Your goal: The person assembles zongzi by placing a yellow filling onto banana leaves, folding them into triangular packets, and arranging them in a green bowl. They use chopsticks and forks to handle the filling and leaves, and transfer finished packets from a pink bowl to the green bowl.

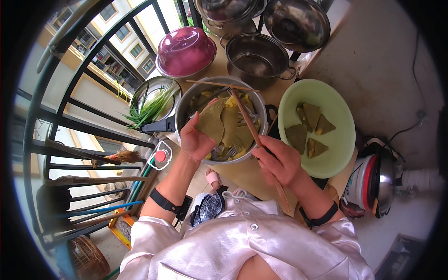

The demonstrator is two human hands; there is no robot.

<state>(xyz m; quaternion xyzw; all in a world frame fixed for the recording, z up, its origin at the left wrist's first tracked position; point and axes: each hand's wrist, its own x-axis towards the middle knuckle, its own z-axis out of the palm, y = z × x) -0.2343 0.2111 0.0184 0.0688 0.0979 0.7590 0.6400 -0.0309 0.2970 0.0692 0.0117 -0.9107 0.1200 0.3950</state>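
Observation:
My left hand [198, 140] is closed on the edge of a floppy olive-green sheet [212, 122], holding it over a grey metal pot [181, 128]. My right hand [279, 161] grips wooden chopsticks [247, 117], their tips near yellow filling [230, 101] at the sheet's far side. Another thin wooden stick [205, 83] lies across the pot's far rim. Inside the pot are more olive-green pieces, yellow bits and some metal tines; the sheet hides much of it. To the right, a pale green bowl [338, 140] holds several folded olive-green triangles [316, 147], some showing yellow filling.
Scallions [156, 105] rest on a metal dish left of the pot. Behind stand an upturned pink bowl [184, 49], an open steel pot [257, 58] and a lid [296, 23]. A black railing [84, 70] runs along the left, with brooms [116, 157] against it. An electric cooker [373, 179] is at right.

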